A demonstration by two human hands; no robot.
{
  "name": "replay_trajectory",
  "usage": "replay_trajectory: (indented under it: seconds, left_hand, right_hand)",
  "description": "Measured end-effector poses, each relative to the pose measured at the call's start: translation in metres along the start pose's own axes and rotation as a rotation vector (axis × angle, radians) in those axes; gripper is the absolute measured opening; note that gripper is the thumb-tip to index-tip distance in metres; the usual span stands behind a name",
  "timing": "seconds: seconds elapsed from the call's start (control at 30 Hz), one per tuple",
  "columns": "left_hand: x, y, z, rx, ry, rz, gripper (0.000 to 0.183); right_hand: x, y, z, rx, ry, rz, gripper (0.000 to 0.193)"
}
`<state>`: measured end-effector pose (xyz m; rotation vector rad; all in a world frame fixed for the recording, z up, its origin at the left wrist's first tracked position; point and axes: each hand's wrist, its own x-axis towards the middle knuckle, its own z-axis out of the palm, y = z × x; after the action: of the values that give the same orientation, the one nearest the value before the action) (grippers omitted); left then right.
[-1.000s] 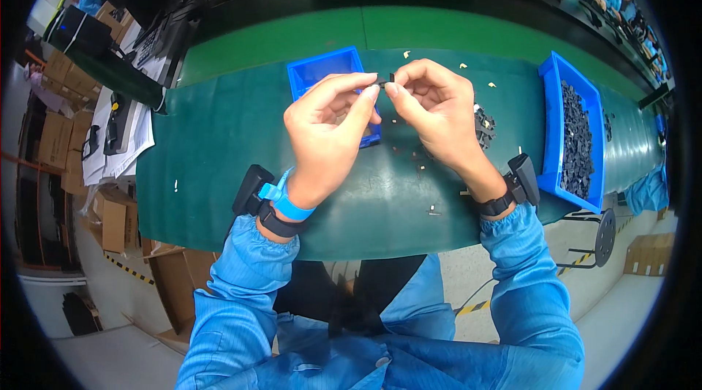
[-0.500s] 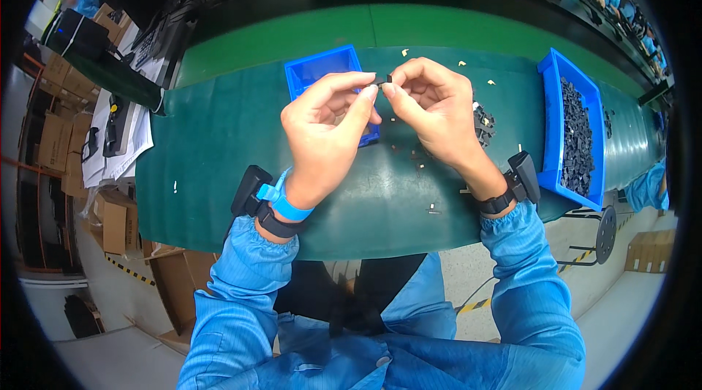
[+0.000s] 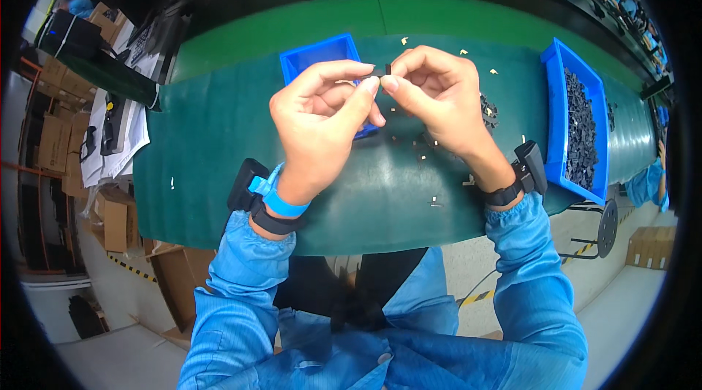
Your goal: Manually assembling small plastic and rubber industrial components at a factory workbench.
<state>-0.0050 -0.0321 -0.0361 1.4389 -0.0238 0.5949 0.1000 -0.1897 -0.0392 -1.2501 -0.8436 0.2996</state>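
Between the fingertips of both hands is a small black plastic part (image 3: 387, 69), raised over the green mat. My left hand (image 3: 322, 115) pinches its left end between thumb and index finger, the other fingers curled loosely. Thumb and index of my right hand (image 3: 446, 101) close on its right end. The fingertips partly cover the part, so its full shape is hidden. Behind my left hand stands a blue bin (image 3: 316, 50), its inside mostly hidden. A small pile of black parts (image 3: 488, 112) lies just beyond my right wrist.
At the right a long blue bin (image 3: 557, 126) holds a heap of small black parts (image 3: 581, 130). Tiny pale pieces (image 3: 436, 202) are scattered over the green mat (image 3: 219, 163). Papers (image 3: 131, 137) and a dark scanner-like device (image 3: 69, 35) are at the left. Co-workers in blue sit far right.
Both hands still pinch the black part near the same spot. My fingers have shifted slightly, and more of the part shows above the fingertips. The whole view has moved a little.
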Motion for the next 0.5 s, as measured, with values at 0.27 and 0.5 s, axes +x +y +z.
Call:
replay_trajectory:
  seconds: [0.27,0.5]
  left_hand:
    - [0.006,-0.001,-0.006,-0.13,-0.026,-0.017,0.018]
    - [0.006,-0.001,-0.007,-0.144,-0.033,0.03,0.018]
  right_hand:
    - [0.003,-0.007,-0.001,0.015,-0.01,0.089,0.013]
    - [0.008,-0.002,-0.01,-0.092,0.042,0.108,0.018]
